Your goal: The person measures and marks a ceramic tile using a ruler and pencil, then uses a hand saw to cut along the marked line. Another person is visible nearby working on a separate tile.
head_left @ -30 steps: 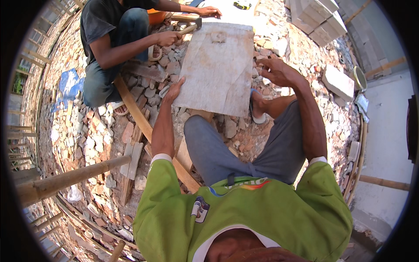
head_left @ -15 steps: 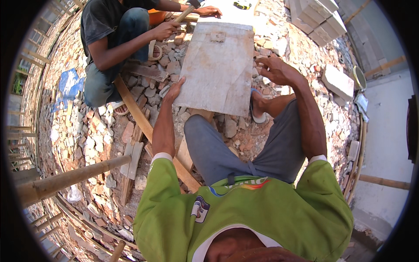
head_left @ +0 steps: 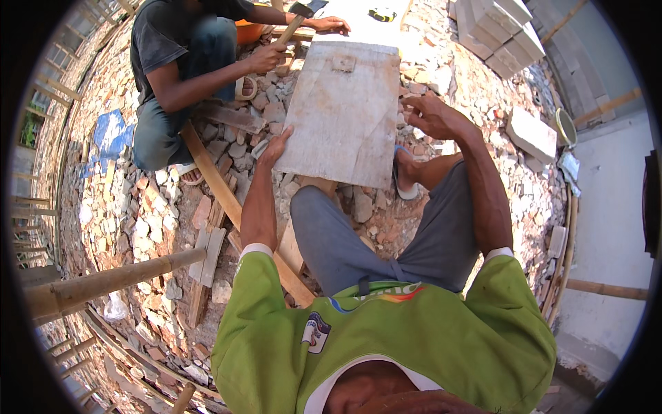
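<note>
My left hand [head_left: 274, 145] grips the left edge of a pale, weathered wooden board [head_left: 339, 114], with a small rough square piece [head_left: 343, 63] near its far end. To the right of that board, my right hand [head_left: 434, 116] hangs with fingers apart, holding nothing. A co-worker crouching at the upper left holds a hammer [head_left: 295, 27] raised in one hand [head_left: 262, 59]; that person's other hand [head_left: 331, 25] rests beyond the board's far end.
Broken brick rubble [head_left: 152, 207] covers the ground. A long plank [head_left: 214, 179] and a bamboo pole [head_left: 138, 272] lie on my left. Stacked pale blocks [head_left: 496, 27], a loose block [head_left: 531, 134], a bucket [head_left: 565, 124] and a white wall [head_left: 610, 207] are at the right.
The co-worker's hammer has risen from beside the board's far end to higher above it. My hands and the board have barely moved.
</note>
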`<state>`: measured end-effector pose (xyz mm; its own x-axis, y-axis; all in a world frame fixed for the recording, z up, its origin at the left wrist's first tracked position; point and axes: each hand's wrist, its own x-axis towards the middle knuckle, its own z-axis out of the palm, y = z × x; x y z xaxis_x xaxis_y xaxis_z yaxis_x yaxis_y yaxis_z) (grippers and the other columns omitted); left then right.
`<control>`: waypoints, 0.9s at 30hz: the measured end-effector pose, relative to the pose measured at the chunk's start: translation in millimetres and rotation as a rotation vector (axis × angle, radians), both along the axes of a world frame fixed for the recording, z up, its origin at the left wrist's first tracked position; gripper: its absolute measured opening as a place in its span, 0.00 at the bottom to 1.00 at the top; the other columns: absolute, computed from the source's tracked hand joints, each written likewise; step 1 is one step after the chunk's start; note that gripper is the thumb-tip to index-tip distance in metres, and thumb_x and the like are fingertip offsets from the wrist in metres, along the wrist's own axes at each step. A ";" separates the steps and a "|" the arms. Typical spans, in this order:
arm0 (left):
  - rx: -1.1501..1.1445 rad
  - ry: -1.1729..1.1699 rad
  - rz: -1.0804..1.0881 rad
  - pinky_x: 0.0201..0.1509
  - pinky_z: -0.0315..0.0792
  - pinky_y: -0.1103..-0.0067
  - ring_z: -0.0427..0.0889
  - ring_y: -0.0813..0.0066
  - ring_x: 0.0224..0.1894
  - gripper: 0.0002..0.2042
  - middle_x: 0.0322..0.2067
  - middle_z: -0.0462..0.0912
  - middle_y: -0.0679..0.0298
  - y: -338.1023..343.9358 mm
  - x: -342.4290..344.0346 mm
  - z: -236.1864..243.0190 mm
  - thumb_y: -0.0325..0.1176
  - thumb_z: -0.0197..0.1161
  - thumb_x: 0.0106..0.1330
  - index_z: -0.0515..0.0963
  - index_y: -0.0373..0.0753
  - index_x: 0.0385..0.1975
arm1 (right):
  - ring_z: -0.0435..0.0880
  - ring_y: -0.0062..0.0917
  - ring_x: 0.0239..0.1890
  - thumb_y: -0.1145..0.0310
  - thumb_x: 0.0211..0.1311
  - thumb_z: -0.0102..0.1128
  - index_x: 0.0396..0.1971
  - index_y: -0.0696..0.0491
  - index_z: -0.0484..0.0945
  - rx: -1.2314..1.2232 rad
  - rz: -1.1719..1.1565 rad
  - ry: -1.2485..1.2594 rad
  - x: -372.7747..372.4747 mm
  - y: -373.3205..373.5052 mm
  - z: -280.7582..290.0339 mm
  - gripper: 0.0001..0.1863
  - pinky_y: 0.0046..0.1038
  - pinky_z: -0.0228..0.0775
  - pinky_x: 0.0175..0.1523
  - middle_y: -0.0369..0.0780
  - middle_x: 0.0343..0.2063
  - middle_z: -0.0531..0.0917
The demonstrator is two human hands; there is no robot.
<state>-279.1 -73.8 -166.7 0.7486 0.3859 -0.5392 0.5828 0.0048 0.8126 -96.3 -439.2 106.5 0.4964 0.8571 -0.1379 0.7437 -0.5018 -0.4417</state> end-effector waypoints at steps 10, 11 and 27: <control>0.074 0.048 -0.010 0.70 0.54 0.68 0.64 0.56 0.67 0.49 0.64 0.67 0.46 1.0 1.0 -1.1 0.70 0.51 0.60 0.62 0.28 0.66 | 0.84 0.39 0.34 0.65 0.62 0.57 0.54 0.62 0.74 0.004 0.010 -0.021 1.2 -5.2 1.0 0.23 0.37 0.75 0.42 0.52 0.33 0.84; 0.053 0.035 -0.009 0.70 0.54 0.68 0.64 0.56 0.67 0.49 0.64 0.67 0.47 -2.9 1.3 0.1 0.70 0.51 0.61 0.62 0.28 0.66 | 0.84 0.40 0.34 0.65 0.62 0.57 0.55 0.61 0.73 -0.005 -0.003 -0.014 -0.4 -5.8 2.1 0.23 0.37 0.75 0.42 0.52 0.33 0.84; 0.714 0.125 -0.073 0.65 0.63 0.64 0.71 0.49 0.62 0.38 0.58 0.73 0.40 -12.7 -0.3 36.6 0.56 0.59 0.63 0.68 0.26 0.60 | 0.84 0.41 0.41 0.62 0.65 0.52 0.59 0.58 0.71 -0.229 0.136 0.095 97.4 21.0 0.0 0.25 0.35 0.74 0.49 0.50 0.36 0.85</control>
